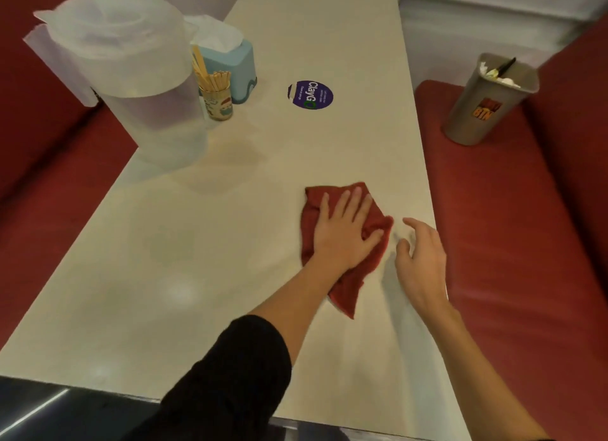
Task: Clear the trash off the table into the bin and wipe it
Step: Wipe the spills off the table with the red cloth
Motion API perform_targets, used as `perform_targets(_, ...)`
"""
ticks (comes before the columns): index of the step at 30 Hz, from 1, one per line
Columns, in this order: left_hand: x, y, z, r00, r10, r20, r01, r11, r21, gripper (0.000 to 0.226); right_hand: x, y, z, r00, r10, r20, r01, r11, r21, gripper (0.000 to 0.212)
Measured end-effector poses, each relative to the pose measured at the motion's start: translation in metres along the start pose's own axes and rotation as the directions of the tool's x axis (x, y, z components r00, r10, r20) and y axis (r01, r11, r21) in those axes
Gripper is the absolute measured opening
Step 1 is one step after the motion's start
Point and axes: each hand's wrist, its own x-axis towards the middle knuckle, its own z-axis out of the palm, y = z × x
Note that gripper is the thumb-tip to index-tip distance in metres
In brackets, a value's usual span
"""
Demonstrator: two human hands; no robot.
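Dark red cloth (347, 291) on a cream table (230, 276) bearing a purple sticker (311, 95); red bench seat (526, 259), grey bin (487, 111) with orange lettering, pale blue tissue box (240, 68).

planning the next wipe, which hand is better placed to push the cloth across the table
Left. The left hand lies flat on the cloth; the right hand hovers beside it near the table edge, off the cloth.

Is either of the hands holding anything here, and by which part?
Nothing is gripped. The left hand presses flat on the middle of the cloth; the right hand, beside it, holds nothing.
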Motion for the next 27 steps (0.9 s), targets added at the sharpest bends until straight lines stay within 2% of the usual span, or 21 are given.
perform_targets(3, -0.052, 0.028, 0.012, 0.973, 0.23, 0.031, -0.232, 0.969, 0.08, 0.068, -0.016, -0.006, 0.005, 0.999, 0.013, 0.047, -0.014, 1.0, 0.004, 0.037)
perform_targets(6, -0.108, 0.01, 0.025, 0.949, 0.313, -0.031, -0.312, 0.95, 0.021, 0.067, -0.035, -0.015, 0.013, 0.998, -0.009, 0.068, 0.009, 1.0, 0.009, 0.036)
perform_targets(9, -0.158, -0.037, 0.028, 0.977, 0.196, -0.079, -0.195, 0.981, 0.013, 0.067, -0.046, -0.024, 0.018, 0.997, -0.034, 0.065, 0.033, 0.999, 0.019, 0.037)
perform_targets(12, -0.198, -0.113, 0.022, 0.994, -0.041, -0.098, 0.044, 0.999, 0.032, 0.072, -0.06, -0.027, 0.023, 0.995, -0.053, 0.088, 0.055, 0.998, -0.012, 0.036)
perform_targets(14, -0.212, -0.161, 0.013, 0.97, -0.213, -0.116, 0.22, 0.974, 0.059, 0.077, -0.07, -0.026, 0.025, 0.995, -0.054, 0.089, 0.057, 0.998, -0.029, 0.036)
perform_targets(16, -0.21, -0.192, 0.008, 0.939, -0.328, -0.1, 0.334, 0.941, 0.045, 0.08, -0.082, -0.027, 0.026, 0.995, -0.054, 0.088, 0.057, 0.998, -0.031, 0.037)
perform_targets(21, -0.156, -0.175, 0.0, 0.852, -0.52, -0.067, 0.517, 0.854, -0.054, 0.084, -0.111, -0.031, 0.027, 0.992, -0.083, 0.093, 0.086, 0.996, -0.03, 0.038)
perform_targets(23, -0.13, -0.146, -0.001, 0.836, -0.544, -0.065, 0.54, 0.839, -0.072, 0.087, -0.115, -0.029, 0.023, 0.996, -0.059, 0.072, 0.059, 0.998, -0.002, 0.036)
perform_targets(27, -0.096, -0.063, 0.007, 0.927, -0.369, -0.06, 0.365, 0.928, -0.073, 0.086, -0.119, -0.02, 0.004, 1.0, -0.009, -0.009, 0.009, 0.999, 0.045, 0.034)
